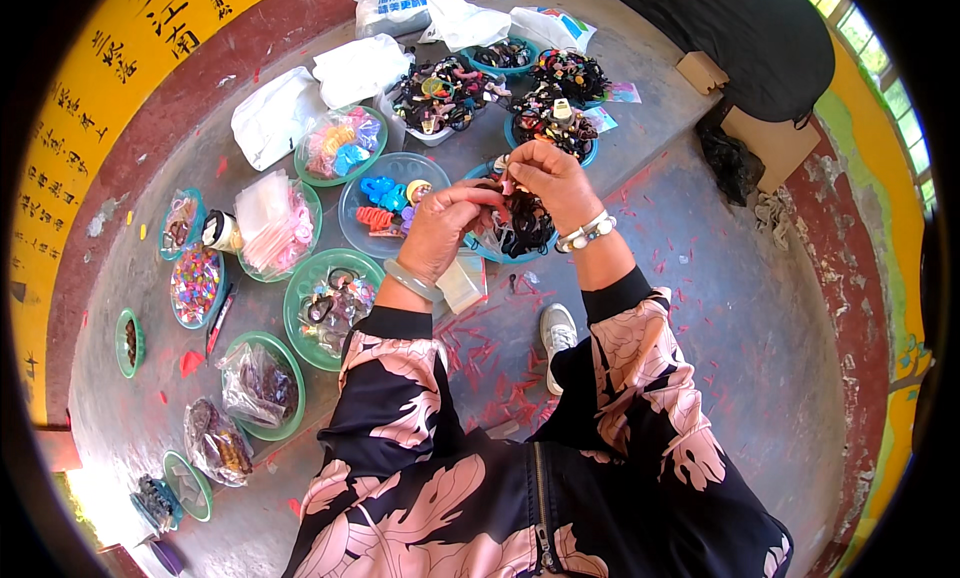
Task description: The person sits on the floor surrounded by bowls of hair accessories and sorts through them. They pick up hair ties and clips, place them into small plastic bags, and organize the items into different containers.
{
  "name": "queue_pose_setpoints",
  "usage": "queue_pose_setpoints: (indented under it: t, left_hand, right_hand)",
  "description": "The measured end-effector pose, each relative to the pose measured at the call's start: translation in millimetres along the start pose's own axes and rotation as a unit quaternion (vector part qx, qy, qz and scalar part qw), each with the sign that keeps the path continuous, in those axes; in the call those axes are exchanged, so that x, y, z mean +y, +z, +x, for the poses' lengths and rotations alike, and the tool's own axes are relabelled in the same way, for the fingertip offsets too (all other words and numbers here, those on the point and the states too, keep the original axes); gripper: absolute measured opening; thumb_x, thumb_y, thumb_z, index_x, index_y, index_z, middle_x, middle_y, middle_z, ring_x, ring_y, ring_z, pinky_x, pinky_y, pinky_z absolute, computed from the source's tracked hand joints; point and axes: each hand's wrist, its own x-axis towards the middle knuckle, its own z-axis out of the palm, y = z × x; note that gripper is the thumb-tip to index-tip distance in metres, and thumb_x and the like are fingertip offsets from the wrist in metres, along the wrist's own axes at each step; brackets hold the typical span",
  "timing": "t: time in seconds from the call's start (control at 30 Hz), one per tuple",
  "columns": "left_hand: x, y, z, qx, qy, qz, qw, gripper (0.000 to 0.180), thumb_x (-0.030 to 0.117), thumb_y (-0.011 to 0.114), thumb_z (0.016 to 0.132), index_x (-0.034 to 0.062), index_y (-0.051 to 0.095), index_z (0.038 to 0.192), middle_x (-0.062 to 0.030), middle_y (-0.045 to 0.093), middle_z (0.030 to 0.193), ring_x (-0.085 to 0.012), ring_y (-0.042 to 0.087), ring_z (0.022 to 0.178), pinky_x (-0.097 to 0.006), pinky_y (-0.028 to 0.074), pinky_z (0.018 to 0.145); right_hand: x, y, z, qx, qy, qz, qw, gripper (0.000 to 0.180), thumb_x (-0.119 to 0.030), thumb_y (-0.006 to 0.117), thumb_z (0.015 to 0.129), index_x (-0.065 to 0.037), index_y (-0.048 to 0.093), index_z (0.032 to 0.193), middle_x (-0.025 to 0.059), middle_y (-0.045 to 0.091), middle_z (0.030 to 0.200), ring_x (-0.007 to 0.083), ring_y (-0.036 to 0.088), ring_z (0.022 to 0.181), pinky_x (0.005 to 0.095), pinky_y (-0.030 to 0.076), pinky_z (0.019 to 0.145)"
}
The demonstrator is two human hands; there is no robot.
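Observation:
My left hand, with a pale bangle at the wrist, and my right hand, with a beaded bracelet, come close together at the middle of the view. Their fingertips pinch at a small pinkish piece; its kind is too small to tell. Right below them is a blue basin with black hair ties in it, partly covered by my hands. Left of my left hand stands a clear round tray with blue, orange and purple spiral hair ties.
More basins of black hair ties stand beyond. On the left are a green basin of bagged hair ties, a bowl of colourful small pieces, and a pen-like red and black tool. Red scraps litter the floor near my shoe.

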Motion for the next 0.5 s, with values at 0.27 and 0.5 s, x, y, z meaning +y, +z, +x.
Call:
queue_pose_setpoints:
  t: [0.27,0.5]
  left_hand:
    - [1,0,-2,-0.003,0.021,-0.135,0.991,0.026,-0.001,0.043,0.076,-0.0077,0.062,0.092,-0.0094,0.059,0.097,-0.0113,0.055,0.071,-0.022,0.044,0.063]
    - [1,-4,-4,0.072,0.017,-0.241,0.968,0.027,-0.002,0.048,0.075,-0.0101,0.058,0.098,-0.0131,0.061,0.095,-0.0143,0.056,0.069,-0.024,0.048,0.065]
  right_hand:
    - [7,-8,2,0.085,0.057,0.018,0.995,0.009,0.005,0.052,0.075,0.001,0.059,0.079,0.004,0.059,0.072,0.0101,0.056,0.064,0.0205,0.045,0.058]
    - [-5,-2,1,-0.011,-0.001,-0.045,0.999,0.005,0.001,0.058,0.072,0.001,0.06,0.077,0.0017,0.058,0.075,0.0071,0.055,0.066,0.0192,0.043,0.058]
